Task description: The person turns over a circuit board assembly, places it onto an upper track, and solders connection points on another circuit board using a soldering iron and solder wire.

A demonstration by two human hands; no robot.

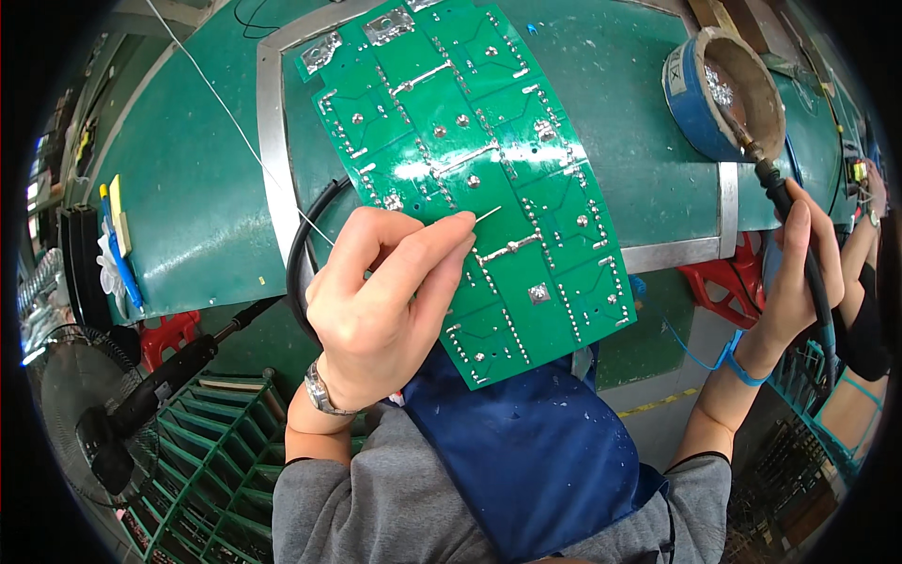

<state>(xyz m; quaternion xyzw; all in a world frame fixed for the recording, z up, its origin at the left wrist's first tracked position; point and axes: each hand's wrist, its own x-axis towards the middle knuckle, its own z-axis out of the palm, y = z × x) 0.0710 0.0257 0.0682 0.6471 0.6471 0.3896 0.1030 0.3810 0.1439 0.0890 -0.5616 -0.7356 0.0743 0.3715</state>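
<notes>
A large green circuit board (479, 291) lies in front of me with its soldered side up, dotted with rows of shiny solder joints. Over its left half, my left hand (385, 282) is closed in a pinch on a thin solder wire (488, 214), whose tip sticks out past the fingertips. The wire's strand runs from the upper left down to this hand. On the right, my right hand (803, 254) grips a soldering iron (772, 183) by its dark handle. The iron's tip is inside a round blue-sided pot (700, 122) holding bright bits of solder.
A green-topped table (202, 179) with metal strips carries the board. A blue pen (120, 249) lies at the left. Below stand a fan (89, 414), a green rack (211, 461) and red stools (723, 282). Another person's arm (860, 254) shows at the far right.
</notes>
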